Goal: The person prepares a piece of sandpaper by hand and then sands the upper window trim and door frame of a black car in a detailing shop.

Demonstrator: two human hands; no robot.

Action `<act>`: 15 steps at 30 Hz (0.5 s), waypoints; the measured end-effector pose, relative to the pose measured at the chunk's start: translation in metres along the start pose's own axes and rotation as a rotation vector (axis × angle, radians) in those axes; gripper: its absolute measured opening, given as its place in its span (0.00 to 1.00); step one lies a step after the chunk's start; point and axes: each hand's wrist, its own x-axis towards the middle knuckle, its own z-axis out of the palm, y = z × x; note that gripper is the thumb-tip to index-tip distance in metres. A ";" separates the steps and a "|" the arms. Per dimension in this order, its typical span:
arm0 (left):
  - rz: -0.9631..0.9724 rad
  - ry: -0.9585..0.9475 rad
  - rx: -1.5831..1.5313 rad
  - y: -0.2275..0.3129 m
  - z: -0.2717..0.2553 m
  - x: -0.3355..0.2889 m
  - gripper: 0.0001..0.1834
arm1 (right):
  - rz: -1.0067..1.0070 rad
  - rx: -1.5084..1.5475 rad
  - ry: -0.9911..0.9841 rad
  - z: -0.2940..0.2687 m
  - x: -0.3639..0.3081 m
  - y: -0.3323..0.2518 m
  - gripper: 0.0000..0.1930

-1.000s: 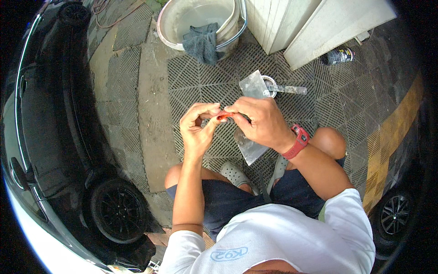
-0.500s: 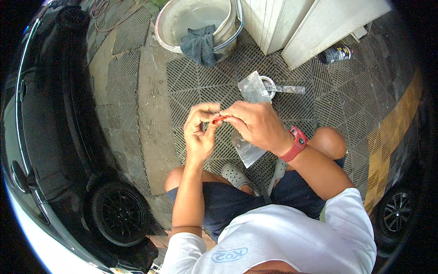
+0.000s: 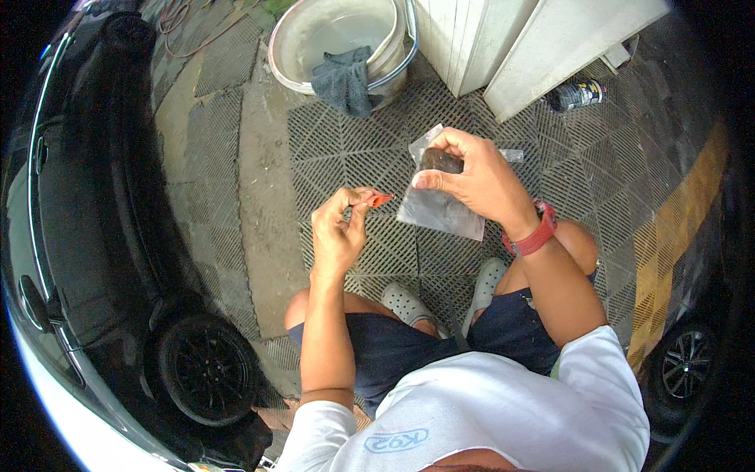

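Currently, you are pinching the small red-orange piece (image 3: pixel 381 200) between the thumb and fingers of your left hand (image 3: pixel 335 230). It is lying just off those fingertips, its long axis running roughly sideways with a slight upward tilt, its narrower tip pointing toward your right hand (image 3: pixel 481 179). The left is the nearer one, and a narrow gap is separating the tip from the right thumb. Your right fingers and thumb are curving about a dark patch (image 3: pixel 442 162); whether they are grasping something there, you cannot tell. The clear sheet (image 3: pixel 442 216) is showing below that hand, its left edge sitting close to the tip. Ribbed mat (image 3: pixel 346 145) is giving room on the far side, up to the bucket (image 3: pixel 301 53) and its draped cloth (image 3: pixel 344 82).
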 end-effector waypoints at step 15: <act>-0.302 -0.189 -0.092 0.004 0.002 0.000 0.06 | -0.469 -0.490 0.032 -0.006 -0.008 -0.027 0.11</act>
